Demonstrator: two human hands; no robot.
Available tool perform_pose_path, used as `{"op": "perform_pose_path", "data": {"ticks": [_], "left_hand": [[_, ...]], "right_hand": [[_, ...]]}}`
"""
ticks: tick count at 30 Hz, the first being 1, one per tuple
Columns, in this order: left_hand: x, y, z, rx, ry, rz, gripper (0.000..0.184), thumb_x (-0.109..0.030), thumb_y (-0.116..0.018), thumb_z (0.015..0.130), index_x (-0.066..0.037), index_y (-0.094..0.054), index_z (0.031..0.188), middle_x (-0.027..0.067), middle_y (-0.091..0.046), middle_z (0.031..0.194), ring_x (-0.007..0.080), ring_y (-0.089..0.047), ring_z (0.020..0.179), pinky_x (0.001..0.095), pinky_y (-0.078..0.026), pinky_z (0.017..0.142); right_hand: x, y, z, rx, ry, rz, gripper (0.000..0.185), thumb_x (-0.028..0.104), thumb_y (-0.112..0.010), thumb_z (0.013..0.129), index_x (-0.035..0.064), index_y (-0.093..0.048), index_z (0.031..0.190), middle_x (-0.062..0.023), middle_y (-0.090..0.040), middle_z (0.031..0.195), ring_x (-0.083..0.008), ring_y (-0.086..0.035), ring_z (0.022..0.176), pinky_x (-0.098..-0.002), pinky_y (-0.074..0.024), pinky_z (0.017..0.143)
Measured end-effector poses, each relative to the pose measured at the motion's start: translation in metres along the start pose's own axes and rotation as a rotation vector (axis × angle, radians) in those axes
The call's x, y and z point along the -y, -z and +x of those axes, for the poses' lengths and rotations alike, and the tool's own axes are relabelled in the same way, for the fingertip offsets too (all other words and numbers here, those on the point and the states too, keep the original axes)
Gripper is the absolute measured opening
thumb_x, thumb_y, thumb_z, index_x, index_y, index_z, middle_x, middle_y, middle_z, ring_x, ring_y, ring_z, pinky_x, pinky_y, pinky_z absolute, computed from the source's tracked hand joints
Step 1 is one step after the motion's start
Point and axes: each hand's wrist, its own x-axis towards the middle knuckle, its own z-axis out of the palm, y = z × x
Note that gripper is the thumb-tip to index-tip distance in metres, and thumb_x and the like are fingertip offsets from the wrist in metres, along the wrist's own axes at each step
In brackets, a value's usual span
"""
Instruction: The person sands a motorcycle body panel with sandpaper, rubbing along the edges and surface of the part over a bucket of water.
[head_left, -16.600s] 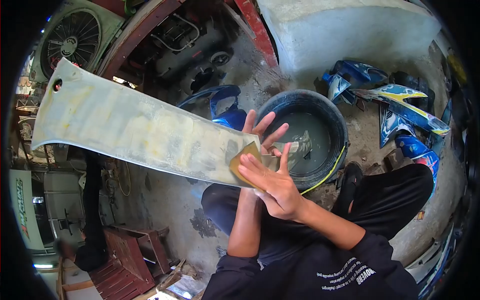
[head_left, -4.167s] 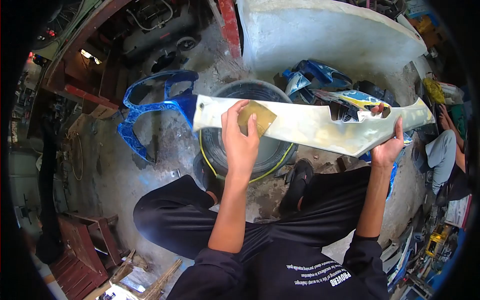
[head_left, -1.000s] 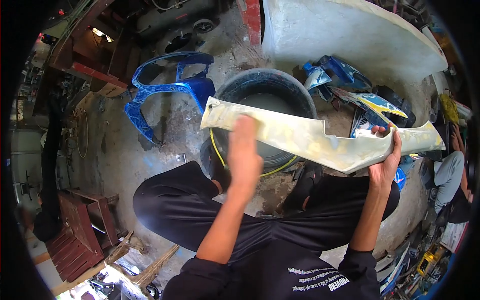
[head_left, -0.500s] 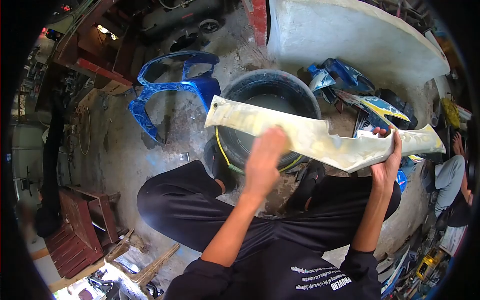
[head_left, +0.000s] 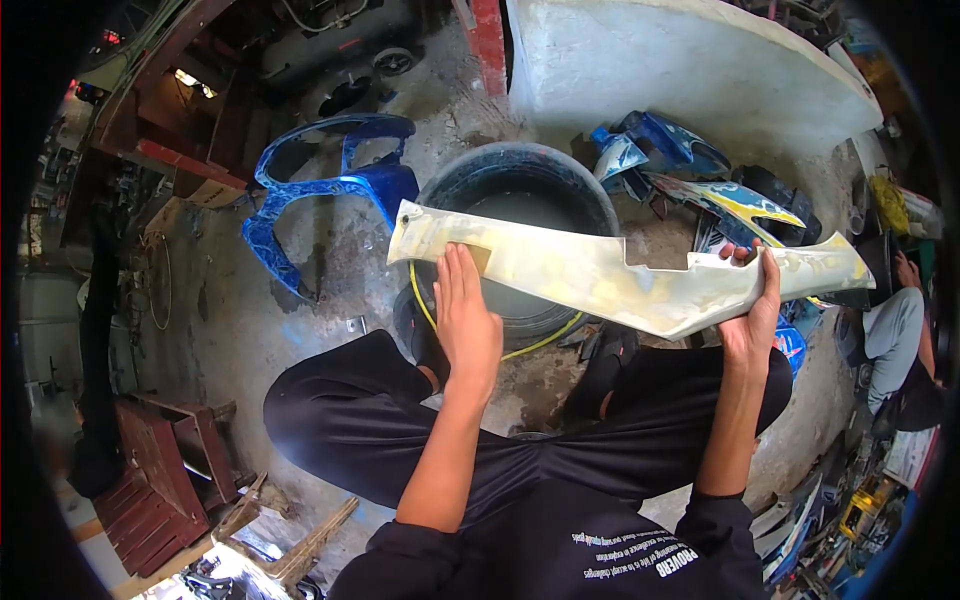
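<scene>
A long, pale motorcycle fairing panel [head_left: 560, 265] with yellowish, patchy sanded areas lies across my view above the basin. Near its left end, my left hand [head_left: 468, 325] presses a small brown piece of sandpaper [head_left: 477, 260] flat against the surface, fingers held together. My right hand [head_left: 750, 315] grips the panel toward its right end, thumb in front and fingertips curled over the upper edge. Below the panel stands a round black basin [head_left: 590, 175] with greyish water in it.
A blue plastic fairing frame [head_left: 375, 185] lies on the concrete floor to the left. Blue, white and yellow body panels [head_left: 680, 150] lie at the right by a pale wall [head_left: 680, 75]. A reddish wooden stool [head_left: 160, 470] is at lower left; another person's leg [head_left: 893, 335] shows far right.
My left hand has slid left along the panel with the sandpaper, from near its middle to its left end. The right hand keeps its grip. The whole view has shifted slightly.
</scene>
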Motion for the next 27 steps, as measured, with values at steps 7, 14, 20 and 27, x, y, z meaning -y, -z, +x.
{"op": "perform_pose_path", "data": {"ticks": [7,14,20,27], "left_hand": [[-0.073,-0.007,-0.046,0.195,-0.492,-0.200,0.079,0.013,-0.051,0.069,0.000,-0.046,0.147,0.0192,-0.045,0.153,0.0327,-0.041,0.144,0.0478,-0.031,0.119],[-0.018,0.000,-0.015,0.079,-0.106,0.039,0.077,0.013,-0.051,0.072,0.001,-0.044,0.148,0.0200,-0.043,0.154,0.0335,-0.036,0.147,0.0475,-0.027,0.120],[-0.117,-0.005,-0.066,0.218,-0.372,-0.237,0.083,0.014,-0.048,0.068,-0.002,-0.045,0.149,0.0194,-0.042,0.156,0.0329,-0.037,0.147,0.0494,-0.030,0.119],[-0.044,0.004,-0.031,0.161,-0.213,0.035,0.078,0.014,-0.050,0.071,0.002,-0.044,0.148,0.0201,-0.042,0.155,0.0351,-0.036,0.147,0.0499,-0.030,0.118]], "right_hand": [[0.001,-0.005,-0.002,0.033,-0.008,0.016,0.029,0.019,-0.075,0.091,0.0104,-0.063,0.116,-0.0015,-0.063,0.100,-0.0196,-0.062,0.104,-0.0437,-0.0503,0.098],[-0.006,-0.005,-0.007,0.005,0.036,-0.055,0.047,0.011,-0.077,0.088,0.0113,-0.054,0.129,-0.0026,-0.064,0.104,-0.0194,-0.064,0.105,-0.0443,-0.0525,0.094],[-0.004,-0.012,-0.007,-0.010,0.067,-0.067,0.050,0.009,-0.077,0.087,0.0109,-0.052,0.130,-0.0040,-0.064,0.106,-0.0190,-0.065,0.104,-0.0443,-0.0540,0.092],[-0.006,-0.001,-0.007,-0.005,0.008,-0.004,0.044,0.008,-0.075,0.088,0.0107,-0.055,0.128,-0.0037,-0.065,0.106,-0.0198,-0.064,0.106,-0.0432,-0.0515,0.096]]}}
